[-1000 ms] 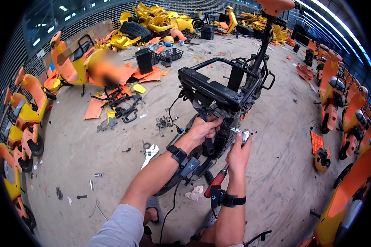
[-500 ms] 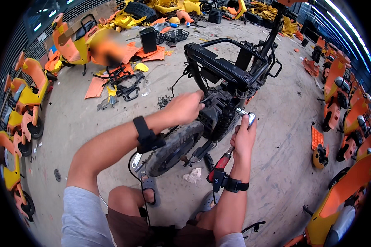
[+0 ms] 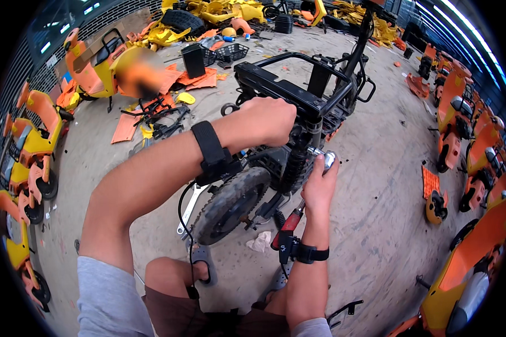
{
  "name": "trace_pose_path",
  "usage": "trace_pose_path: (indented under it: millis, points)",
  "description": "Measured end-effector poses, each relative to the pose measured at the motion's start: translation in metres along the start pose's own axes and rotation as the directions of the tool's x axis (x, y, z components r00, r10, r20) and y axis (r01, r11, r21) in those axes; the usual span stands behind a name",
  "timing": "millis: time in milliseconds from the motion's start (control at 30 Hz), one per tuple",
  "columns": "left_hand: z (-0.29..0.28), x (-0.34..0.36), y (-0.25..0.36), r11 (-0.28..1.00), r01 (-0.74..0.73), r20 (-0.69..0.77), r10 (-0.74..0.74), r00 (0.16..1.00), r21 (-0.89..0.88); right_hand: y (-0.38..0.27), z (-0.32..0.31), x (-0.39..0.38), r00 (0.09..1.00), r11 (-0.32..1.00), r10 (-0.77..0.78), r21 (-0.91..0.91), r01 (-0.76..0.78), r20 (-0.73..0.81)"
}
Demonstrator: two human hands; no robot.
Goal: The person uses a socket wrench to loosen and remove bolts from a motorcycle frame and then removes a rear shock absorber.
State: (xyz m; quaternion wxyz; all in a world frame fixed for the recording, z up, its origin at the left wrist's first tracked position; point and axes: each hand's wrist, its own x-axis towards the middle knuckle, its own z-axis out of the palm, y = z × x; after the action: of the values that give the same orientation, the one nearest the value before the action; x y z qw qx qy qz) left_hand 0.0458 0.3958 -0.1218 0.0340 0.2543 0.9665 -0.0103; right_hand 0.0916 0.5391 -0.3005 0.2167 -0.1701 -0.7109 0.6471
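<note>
A stripped black scooter frame point(image 3: 289, 84) stands before me, its rear wheel point(image 3: 233, 205) toward me. My right hand point(image 3: 319, 191) is wrapped around a ratchet wrench with a silver head point(image 3: 329, 161) and a red handle point(image 3: 290, 223). The wrench's socket end meets the frame beside the top of the black coil shock absorber point(image 3: 294, 168). My left hand point(image 3: 272, 121) is a closed fist over the frame, left of the shock; what it grips, if anything, is hidden. A dark ring point(image 3: 229, 108) shows beside the left wrist. Below that forearm is a silver wrench point(image 3: 190, 209).
Orange and yellow scooters line the left point(image 3: 39, 115) and right point(image 3: 452, 106) sides. Yellow and orange panels point(image 3: 230, 11) are heaped at the back near a black basket point(image 3: 231, 53). A crumpled white cloth point(image 3: 259, 242) and an orange-yellow helmet-like part point(image 3: 436, 208) lie on the floor.
My left hand has risen and moved right, now a fist closer to the shock. The right hand stays on the ratchet wrench at the frame. The whole view has shifted slightly.
</note>
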Motion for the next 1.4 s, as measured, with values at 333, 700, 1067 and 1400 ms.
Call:
trace_pose_path:
  millis: [333, 700, 1067, 1400]
  points:
    - [-0.003, 0.004, 0.019, 0.986, -0.091, 0.045, 0.085, 0.995, 0.139, -0.008, 0.0, -0.004, 0.999, 1.0, 0.026, -0.004, -0.026, 0.022]
    - [0.081, -0.025, 0.009, 0.983, -0.058, -0.302, 0.004, 0.953, -0.172, -0.012, 0.003, -0.007, 1.0, 1.0, 0.02, 0.001, -0.02, -0.017]
    - [0.028, 0.016, -0.014, 0.997, -0.074, 0.14, 0.079, 0.987, -0.037, -0.007, 0.002, -0.006, 0.999, 0.999, 0.013, 0.04, -0.015, 0.041]
    - [0.057, 0.004, 0.014, 0.985, -0.168, -0.207, 0.156, 0.966, -0.042, -0.011, -0.003, -0.003, 0.999, 0.999, -0.01, 0.033, 0.008, 0.046]
